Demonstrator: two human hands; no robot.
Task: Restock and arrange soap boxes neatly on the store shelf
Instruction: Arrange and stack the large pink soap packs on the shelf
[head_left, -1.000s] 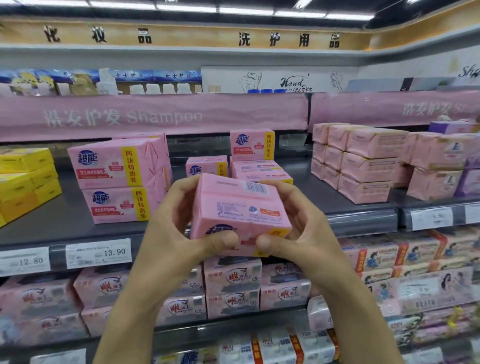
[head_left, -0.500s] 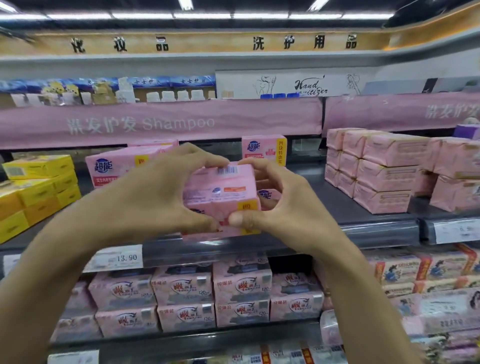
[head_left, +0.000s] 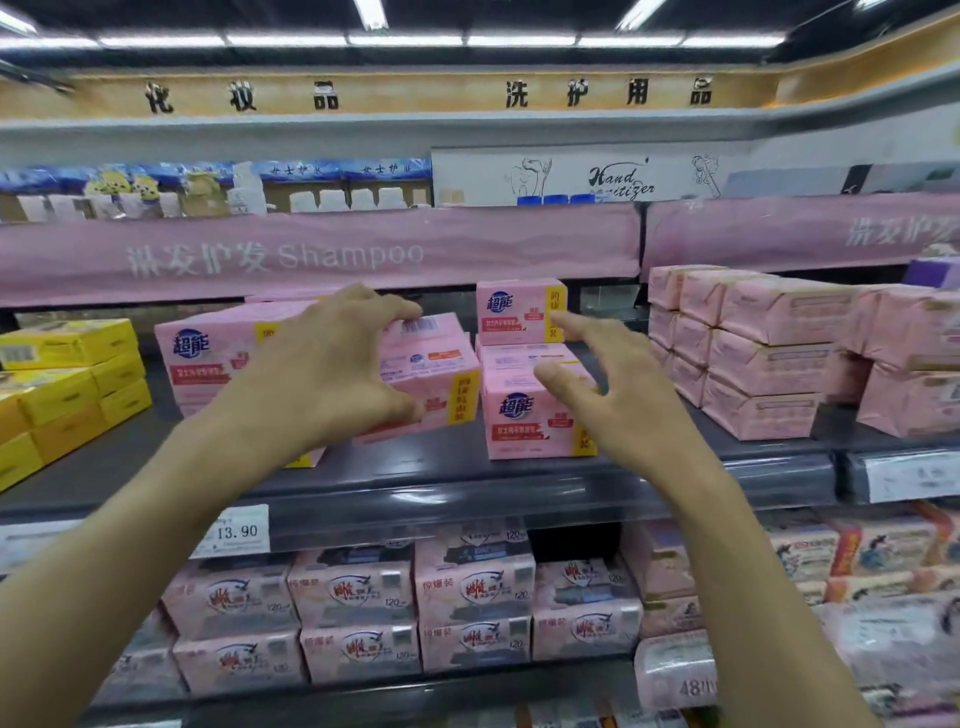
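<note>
My left hand grips a pink soap box, barcode side up and tilted, low over the dark middle shelf. It sits between a stack of larger pink soap packs on the left and a pink soap box standing on the right. My right hand hovers with spread fingers in front of that right box, off the held one. Another pink box stands on top further back.
Yellow boxes are stacked at the left end of the shelf, pink wrapped packs at the right. A price tag reading 13.90 hangs on the shelf edge. The lower shelf holds rows of pink soap packs.
Both hands carried the pink box forward to the shelf. My right hand has let go of it and opened; my left hand still holds it.
</note>
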